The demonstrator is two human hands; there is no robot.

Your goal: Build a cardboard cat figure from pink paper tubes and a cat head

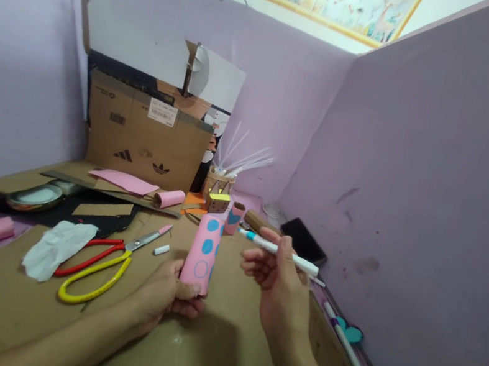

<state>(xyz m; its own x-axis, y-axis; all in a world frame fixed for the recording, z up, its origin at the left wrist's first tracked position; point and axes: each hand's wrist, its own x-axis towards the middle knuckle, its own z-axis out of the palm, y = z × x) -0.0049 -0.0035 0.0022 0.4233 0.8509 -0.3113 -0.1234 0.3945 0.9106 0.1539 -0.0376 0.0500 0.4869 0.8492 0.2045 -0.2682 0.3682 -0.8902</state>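
My left hand (174, 297) grips the lower end of a pink paper tube (195, 250) that stands tilted over the cardboard. Two filled blue dots and one outlined circle run down its face, with more blue along its right edge. In my right hand (282, 278) is a white marker (297, 259), pinched between thumb and fingers. Its blue tip points left toward the tube, apart from it. A small white marker cap (161, 250) lies left of the tube. Scissors (128, 251) with red and yellow handles rest farther left, beside a crumpled white tissue (57, 248).
Behind stand a pink tube with a blue heart (234, 219), a small cardboard box with pointed ears (217, 202) and a plain pink roll (169, 198). A large cardboard box (148, 141) leans at the back. A dark phone-like slab (304, 239) lies by the right wall.
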